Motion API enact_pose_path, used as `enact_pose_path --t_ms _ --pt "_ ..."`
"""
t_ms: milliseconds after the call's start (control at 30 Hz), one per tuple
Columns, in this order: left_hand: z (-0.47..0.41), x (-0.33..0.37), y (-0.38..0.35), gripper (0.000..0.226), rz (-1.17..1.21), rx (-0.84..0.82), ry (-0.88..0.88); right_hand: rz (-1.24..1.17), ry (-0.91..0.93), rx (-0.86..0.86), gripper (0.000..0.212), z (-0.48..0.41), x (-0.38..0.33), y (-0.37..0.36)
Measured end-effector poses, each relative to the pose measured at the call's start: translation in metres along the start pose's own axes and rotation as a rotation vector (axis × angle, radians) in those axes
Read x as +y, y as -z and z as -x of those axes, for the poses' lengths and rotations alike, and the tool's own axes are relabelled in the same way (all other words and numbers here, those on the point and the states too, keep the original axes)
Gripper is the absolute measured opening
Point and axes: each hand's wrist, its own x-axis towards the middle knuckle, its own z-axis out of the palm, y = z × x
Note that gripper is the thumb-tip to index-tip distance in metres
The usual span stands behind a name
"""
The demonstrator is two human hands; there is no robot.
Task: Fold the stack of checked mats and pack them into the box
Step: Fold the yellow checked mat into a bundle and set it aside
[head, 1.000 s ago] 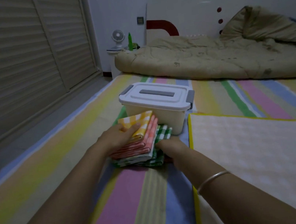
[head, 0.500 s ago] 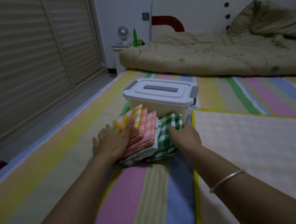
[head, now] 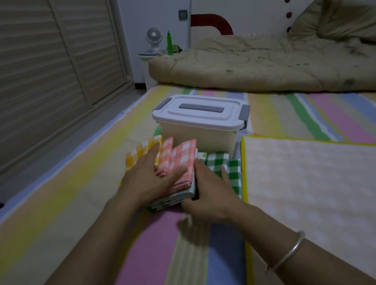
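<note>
A stack of folded checked mats lies on the striped bed sheet (head: 133,272) just in front of a white plastic box (head: 202,137) with its lid latched on. The yellow mat (head: 139,150) and the pink mat (head: 181,159) lean on top; the green mat (head: 222,164) is at the bottom right. My left hand (head: 148,180) lies flat with straight fingers on the pink and yellow mats. At the stack's right side, my right hand (head: 210,192) touches the green mat with its fingers extended; its thumb is blurred.
A cream quilted mat with a yellow border (head: 336,193) covers the bed to the right. A rumpled beige duvet (head: 268,66) lies behind the box. A small fan (head: 154,38) and a green bottle (head: 169,43) stand on the nightstand; the bed's left edge drops to the floor.
The top mats have tipped further left under my left hand, exposing more of the green mat. My right hand has slid back along the stack's right side. The camera has come closer.
</note>
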Motion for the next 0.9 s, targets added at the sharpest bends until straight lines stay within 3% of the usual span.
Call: enact_pose_path --t_ms 67,133,267,433,533,700,800,900 --pt "-0.004 -0.002 0.000 0.095 -0.021 0.004 -0.053 0.124 0.007 -0.009 0.117 -0.003 0.005 -0.008" --pt "-0.010 -0.006 -0.002 0.086 -0.077 0.006 -0.064 0.223 -0.020 0.061 0.121 -0.005 0.005 -0.016" --pt "-0.012 -0.014 -0.003 0.075 -0.123 -0.005 -0.038 0.306 -0.083 0.174 0.100 -0.012 -0.004 -0.022" --pt "-0.005 -0.009 -0.001 0.055 -0.182 0.007 -0.080 0.343 -0.019 0.156 0.084 -0.009 0.003 -0.010" --pt "0.002 -0.003 -0.003 0.062 -0.240 -0.014 -0.077 0.328 -0.012 0.261 0.069 0.001 0.003 -0.008" --pt "0.016 0.009 0.004 0.118 -0.137 -0.149 -0.006 0.445 -0.062 0.427 0.068 0.014 0.013 -0.018" --pt "0.018 0.008 0.004 0.120 -0.137 -0.157 -0.002 0.447 -0.036 0.462 0.064 0.019 0.021 -0.020" --pt "0.014 0.006 -0.005 0.105 -0.156 -0.101 0.002 0.438 -0.031 0.471 0.066 0.019 0.026 -0.021"
